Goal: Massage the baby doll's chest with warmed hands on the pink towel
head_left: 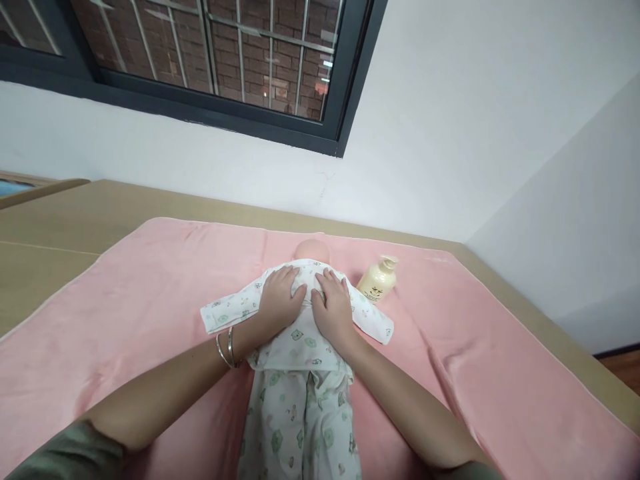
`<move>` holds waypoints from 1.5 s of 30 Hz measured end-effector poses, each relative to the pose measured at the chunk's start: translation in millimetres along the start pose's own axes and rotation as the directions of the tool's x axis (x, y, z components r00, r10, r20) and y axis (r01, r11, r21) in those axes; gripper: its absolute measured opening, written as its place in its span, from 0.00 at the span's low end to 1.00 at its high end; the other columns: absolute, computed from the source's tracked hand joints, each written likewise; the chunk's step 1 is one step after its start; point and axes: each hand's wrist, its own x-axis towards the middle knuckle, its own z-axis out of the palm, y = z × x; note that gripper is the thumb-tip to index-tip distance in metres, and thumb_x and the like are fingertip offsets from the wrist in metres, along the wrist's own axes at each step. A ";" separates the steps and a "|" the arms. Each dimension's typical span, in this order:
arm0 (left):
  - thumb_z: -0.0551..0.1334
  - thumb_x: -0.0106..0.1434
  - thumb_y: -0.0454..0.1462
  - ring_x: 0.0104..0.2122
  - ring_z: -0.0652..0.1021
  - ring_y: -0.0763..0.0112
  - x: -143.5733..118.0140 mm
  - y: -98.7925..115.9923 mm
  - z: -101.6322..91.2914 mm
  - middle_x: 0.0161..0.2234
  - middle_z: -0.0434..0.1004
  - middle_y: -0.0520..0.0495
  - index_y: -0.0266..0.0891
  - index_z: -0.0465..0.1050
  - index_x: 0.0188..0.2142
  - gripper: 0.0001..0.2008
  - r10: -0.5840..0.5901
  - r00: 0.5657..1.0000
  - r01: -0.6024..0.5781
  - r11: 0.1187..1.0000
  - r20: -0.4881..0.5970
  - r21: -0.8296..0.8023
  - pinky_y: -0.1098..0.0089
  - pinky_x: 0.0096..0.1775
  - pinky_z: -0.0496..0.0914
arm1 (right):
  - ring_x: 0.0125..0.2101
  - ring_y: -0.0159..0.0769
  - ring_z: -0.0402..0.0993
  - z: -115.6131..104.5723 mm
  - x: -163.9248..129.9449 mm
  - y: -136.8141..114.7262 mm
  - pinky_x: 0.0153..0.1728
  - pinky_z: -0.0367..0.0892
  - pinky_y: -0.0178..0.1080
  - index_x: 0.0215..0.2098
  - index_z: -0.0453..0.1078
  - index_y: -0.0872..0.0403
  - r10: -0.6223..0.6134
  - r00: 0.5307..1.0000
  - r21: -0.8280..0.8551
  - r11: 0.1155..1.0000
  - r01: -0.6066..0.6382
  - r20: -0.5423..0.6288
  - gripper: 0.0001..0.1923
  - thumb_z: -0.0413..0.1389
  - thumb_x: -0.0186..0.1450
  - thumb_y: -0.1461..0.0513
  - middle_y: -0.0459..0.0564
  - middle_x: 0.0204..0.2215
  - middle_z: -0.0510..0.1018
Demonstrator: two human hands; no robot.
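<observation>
A baby doll lies on a pink blanket (190,267), its bald head (312,250) toward the wall. It wears a white long-sleeved top (300,343) and matching trousers (280,420), both printed with small green figures. My left hand (281,297) rests flat on the upper left of the top, fingers stretched out. On the upper right, my right hand (332,303) lies the same way, its thumb close to the left thumb. The doll's sleeves spread out to both sides. Two silver bangles (226,347) circle my left wrist.
A cream pump bottle (379,279) leans on the blanket beside the right sleeve. Under the blanket is a wooden surface (125,207) that meets a white wall (425,133). A dark-framed window (320,137) with bars is above.
</observation>
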 end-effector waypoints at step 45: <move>0.45 0.71 0.38 0.52 0.76 0.56 11.3 -7.3 -6.6 0.50 0.79 0.37 0.33 0.73 0.51 0.21 0.079 0.996 -0.087 0.981 0.051 0.173 0.54 0.58 0.67 | 0.69 0.50 0.49 -16.0 32.1 14.0 0.69 0.46 0.51 0.68 0.56 0.64 0.026 0.976 -0.107 0.994 -0.002 0.215 0.33 0.46 0.72 0.52 0.64 0.67 0.58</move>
